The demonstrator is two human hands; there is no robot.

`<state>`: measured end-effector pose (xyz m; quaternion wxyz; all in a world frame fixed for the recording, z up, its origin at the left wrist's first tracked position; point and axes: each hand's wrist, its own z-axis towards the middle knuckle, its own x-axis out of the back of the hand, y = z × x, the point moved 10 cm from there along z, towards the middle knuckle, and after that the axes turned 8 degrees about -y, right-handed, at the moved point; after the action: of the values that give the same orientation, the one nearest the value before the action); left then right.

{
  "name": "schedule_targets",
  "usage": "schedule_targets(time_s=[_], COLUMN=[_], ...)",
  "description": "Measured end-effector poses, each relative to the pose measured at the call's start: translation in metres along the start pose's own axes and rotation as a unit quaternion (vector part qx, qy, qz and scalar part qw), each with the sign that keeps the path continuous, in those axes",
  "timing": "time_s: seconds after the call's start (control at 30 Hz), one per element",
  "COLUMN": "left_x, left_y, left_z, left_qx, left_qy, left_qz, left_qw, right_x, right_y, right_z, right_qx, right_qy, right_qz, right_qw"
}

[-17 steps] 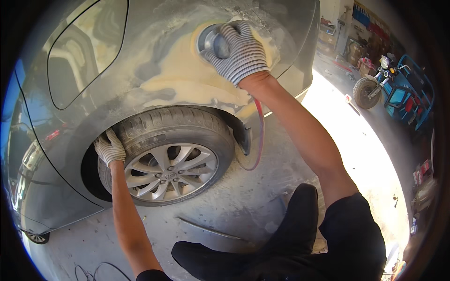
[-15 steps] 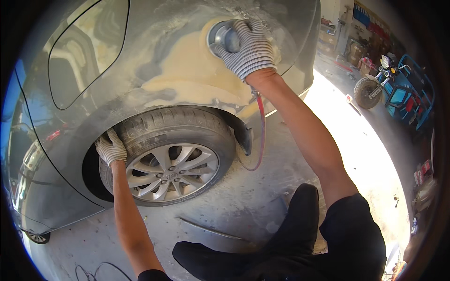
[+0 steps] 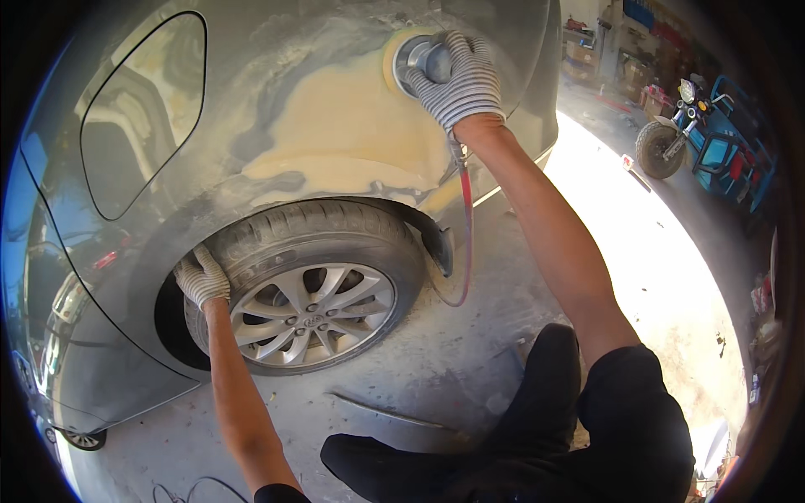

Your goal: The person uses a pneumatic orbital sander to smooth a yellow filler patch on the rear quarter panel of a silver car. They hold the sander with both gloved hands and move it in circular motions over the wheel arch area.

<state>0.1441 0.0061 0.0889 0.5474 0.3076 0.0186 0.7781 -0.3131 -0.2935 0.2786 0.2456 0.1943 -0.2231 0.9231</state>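
Note:
In a striped work glove, my right hand (image 3: 464,84) is closed round a round air sander (image 3: 426,63). Its yellowish pad edge lies against the rear fender (image 3: 335,109) of a grey car, beside a broad patch of tan filler. From the sander's handle a red hose (image 3: 468,201) hangs down past the wheel. My gloved left hand (image 3: 202,280) grips the wheel arch edge at the left of the tire (image 3: 310,230); some fingertips are hidden there. A silver alloy rim (image 3: 312,321) sits inside the tire.
The closed fuel flap (image 3: 142,113) lies left of the filler. On the concrete floor, a thin curved strip (image 3: 390,414) lies by my knees and a dark cable (image 3: 197,486) at the lower left. A blue three-wheeler (image 3: 721,151) stands far right. Shelves with boxes (image 3: 580,54) are behind.
My right hand has slid the sander a little to the right over the fender. My left hand keeps its place at the wheel arch. The whole view has shifted slightly.

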Motion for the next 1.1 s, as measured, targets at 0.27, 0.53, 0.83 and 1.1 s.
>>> schedule_targets(time_s=[0.27, 0.53, 0.83, 1.1], left_x=[0.010, 0.007, 0.005, 0.006], left_y=[0.001, -0.009, -0.014, -0.008], left_z=[0.005, 0.003, 0.004, 0.003], left_qx=[-0.024, 0.009, 0.008, -0.009], left_qy=[-0.006, -0.010, -0.021, -0.008], left_qz=[-0.046, -0.037, -0.052, -0.069], left_qw=[0.999, 0.999, 0.998, 0.998], right_x=[-0.009, -0.014, -0.018, -0.023], right_y=[-0.023, -0.012, -0.014, -0.030], right_z=[-0.010, -0.008, -0.010, -0.016], right_qx=[0.045, 0.069, 0.061, 0.104], right_qy=[-0.043, -0.014, -0.066, -0.112], right_qz=[-0.028, -0.074, -0.071, -0.081], right_qw=[0.998, 0.995, 0.993, 0.985])
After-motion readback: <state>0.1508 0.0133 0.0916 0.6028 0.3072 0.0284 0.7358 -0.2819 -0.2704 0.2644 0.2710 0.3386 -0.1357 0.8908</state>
